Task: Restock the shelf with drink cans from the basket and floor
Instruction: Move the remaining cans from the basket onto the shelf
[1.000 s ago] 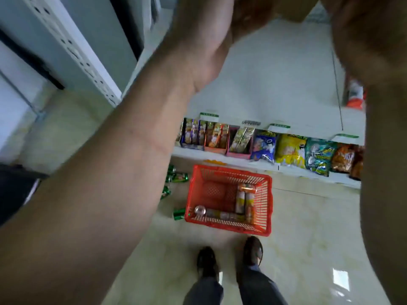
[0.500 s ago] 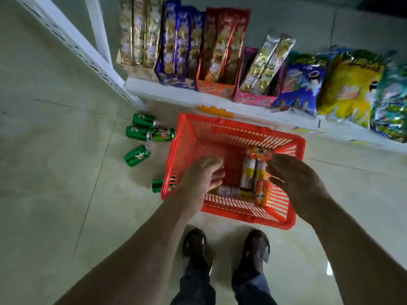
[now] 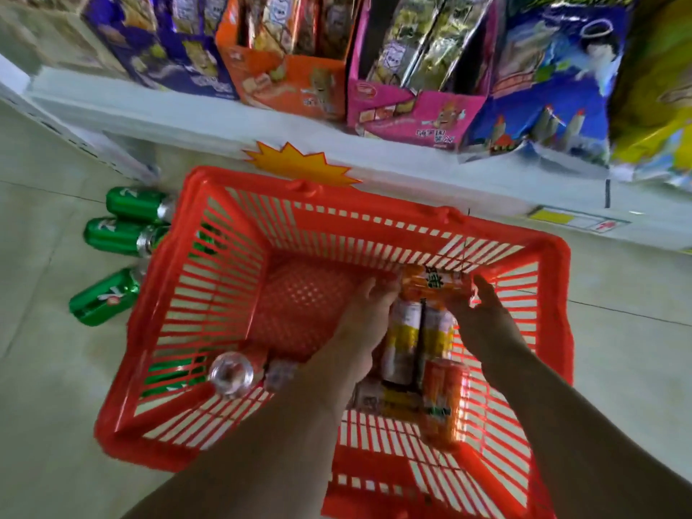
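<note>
While both hands reach into the red basket (image 3: 224, 294) on the floor (image 3: 37, 387), the left hand (image 3: 359, 324) lies with fingers extended against the side of the upright-lying orange-and-white cans (image 3: 402, 331), and whether it grips one I cannot tell; the right hand (image 3: 486, 320) curls its fingers around the end of the orange can (image 3: 434, 280) lying crosswise against the basket's far wall. Cans counted inside the basket: one crosswise at the far end; two side by side between the hands; one orange can (image 3: 443, 402) nearer the viewer on the right; one silver-ended can (image 3: 232, 374) lying at the near left, its body partly hidden by the left forearm; a further can beneath the wrist is too obscured to confirm. Green cans (image 3: 123, 237) on the floor left of the basket: three clearly visible; green seen through the basket slats suggests more, number uncertain. Behind the basket stands the white shelf (image 3: 187, 118), carrying three open display boxes (image 3: 296, 88), purple, orange and pink, and snack bags (image 3: 554, 80) to the right; a yellow starburst tag (image 3: 299, 162) projects from its edge.
</note>
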